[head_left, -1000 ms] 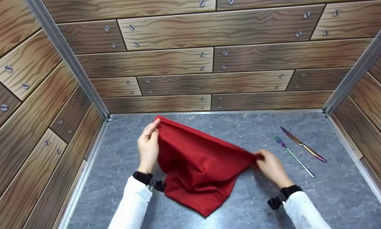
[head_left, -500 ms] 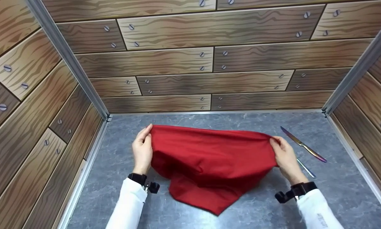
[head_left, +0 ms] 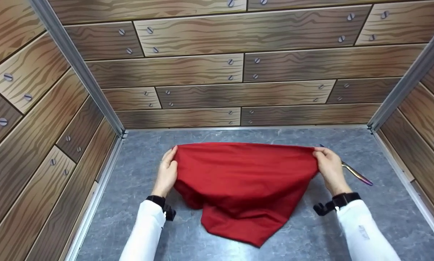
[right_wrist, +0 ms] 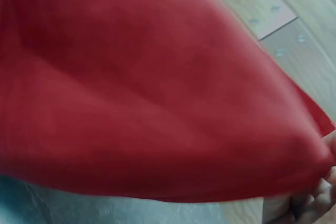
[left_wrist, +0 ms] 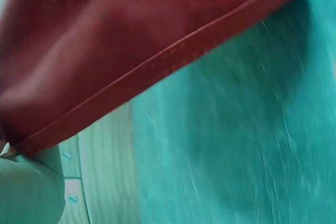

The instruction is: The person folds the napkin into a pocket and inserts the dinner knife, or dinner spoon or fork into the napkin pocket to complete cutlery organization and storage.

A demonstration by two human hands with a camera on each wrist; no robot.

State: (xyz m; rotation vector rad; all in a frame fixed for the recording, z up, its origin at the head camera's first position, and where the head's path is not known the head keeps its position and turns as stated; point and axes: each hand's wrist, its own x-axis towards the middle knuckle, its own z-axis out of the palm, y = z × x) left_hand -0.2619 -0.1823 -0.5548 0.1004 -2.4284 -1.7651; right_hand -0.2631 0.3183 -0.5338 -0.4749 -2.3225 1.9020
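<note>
A red cloth napkin (head_left: 244, 170) stretches between both hands, its upper edge nearly level and pulled taut. The left hand (head_left: 166, 174) pinches its upper left corner, while the right hand (head_left: 330, 170) pinches the upper right corner. Below, the fabric hangs in loose folds, and a pointed corner reaches toward the near side. In the left wrist view a stitched hem of the napkin (left_wrist: 157, 61) runs diagonally from the thumb. Smooth red fabric (right_wrist: 147, 103) fills most of the right wrist view, with the right fingertips (right_wrist: 315, 203) at its lower right corner.
A knife (head_left: 358, 174) with a shiny multicoloured handle lies right of the right hand, partly covered by it. The fork seen earlier is hidden now. Wood-plank-patterned walls (head_left: 199, 69) with metal edging enclose the grey marbled surface (head_left: 130, 224) at the back and sides.
The right hand has moved right and away from the body, spreading the napkin wide and levelling its upper edge. The left hand has come down slightly. The fork has become covered.
</note>
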